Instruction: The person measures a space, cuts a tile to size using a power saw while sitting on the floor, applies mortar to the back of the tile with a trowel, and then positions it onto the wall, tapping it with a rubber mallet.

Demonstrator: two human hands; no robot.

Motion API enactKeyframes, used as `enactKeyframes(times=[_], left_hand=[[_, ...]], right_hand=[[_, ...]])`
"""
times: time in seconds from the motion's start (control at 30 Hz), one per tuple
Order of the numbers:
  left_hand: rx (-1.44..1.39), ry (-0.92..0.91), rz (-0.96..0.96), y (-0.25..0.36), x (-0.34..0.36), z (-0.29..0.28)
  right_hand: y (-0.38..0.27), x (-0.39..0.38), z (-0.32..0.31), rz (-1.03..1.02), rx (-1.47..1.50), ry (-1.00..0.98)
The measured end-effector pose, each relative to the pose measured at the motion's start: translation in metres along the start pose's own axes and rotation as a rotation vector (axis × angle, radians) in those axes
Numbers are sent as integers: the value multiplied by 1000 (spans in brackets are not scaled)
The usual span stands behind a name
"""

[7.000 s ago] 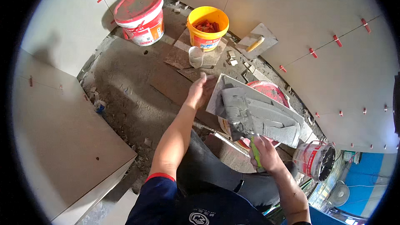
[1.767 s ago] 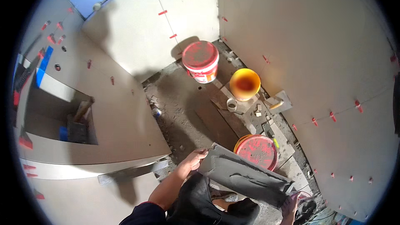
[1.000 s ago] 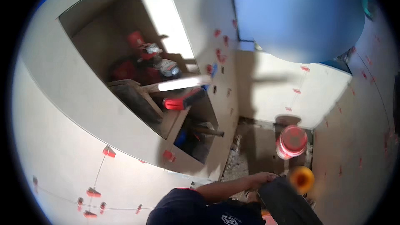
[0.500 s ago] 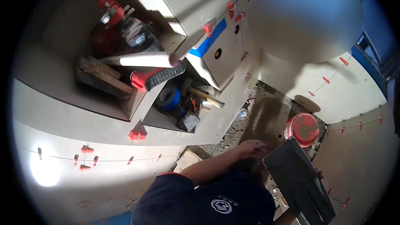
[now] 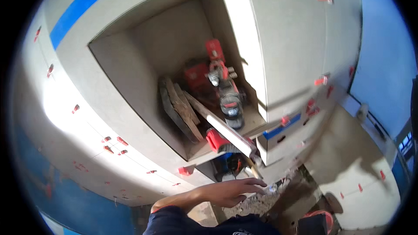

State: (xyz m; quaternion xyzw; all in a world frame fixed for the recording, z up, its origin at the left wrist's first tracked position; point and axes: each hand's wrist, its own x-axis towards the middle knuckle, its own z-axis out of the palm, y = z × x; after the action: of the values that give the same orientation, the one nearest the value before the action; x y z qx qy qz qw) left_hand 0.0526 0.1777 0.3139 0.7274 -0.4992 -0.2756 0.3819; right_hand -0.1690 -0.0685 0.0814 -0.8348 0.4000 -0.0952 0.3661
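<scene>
My left hand (image 5: pixel 228 193) reaches out to the right just below the wall niches, its fingers stretched and nothing in them. Closest to its fingertips is the wooden handle (image 5: pixel 253 168) of a hammer, poking out of the lower niche; I cannot tell whether they touch. Over the ledge above hang a long pale stick (image 5: pixel 230 135) and a tool with a red and black grip (image 5: pixel 214 140). Only a corner of a dark flat board (image 5: pixel 312 225) shows at the lower edge. My right hand is out of sight.
The upper niche (image 5: pixel 126 63) holds a red and black power tool (image 5: pixel 231 109) and rough wood pieces (image 5: pixel 183 106). Red levelling wedges (image 5: pixel 185 171) stick out of the tile joints. A red-rimmed bucket (image 5: pixel 329 217) stands on the rubble-strewn floor, lower right.
My view has swung left and up toward the niches. My left hand has moved away from the dark board to below the lower niche. My right hand, earlier at the board's edge, has left view.
</scene>
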Motion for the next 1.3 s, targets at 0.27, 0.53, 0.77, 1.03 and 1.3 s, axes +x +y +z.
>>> enactKeyframes(times=[0.27,0.53,0.77,1.03,1.3], left_hand=[[705,734,-201,101,-33,-68],[1423,310,-889,106,26,-168],[1260,309,-800,19,38,-220],[1283,355,-818,-29,112,-209],[1299,381,-881,-39,94,-226]], right_hand=[[11,44,-5,-30,-100,-50],[63,62,-26,-6,-207,16],[150,65,-38,-67,-1287,1],[202,26,-63,141,-2116,-178],[198,11,-55,176,-2185,-199]])
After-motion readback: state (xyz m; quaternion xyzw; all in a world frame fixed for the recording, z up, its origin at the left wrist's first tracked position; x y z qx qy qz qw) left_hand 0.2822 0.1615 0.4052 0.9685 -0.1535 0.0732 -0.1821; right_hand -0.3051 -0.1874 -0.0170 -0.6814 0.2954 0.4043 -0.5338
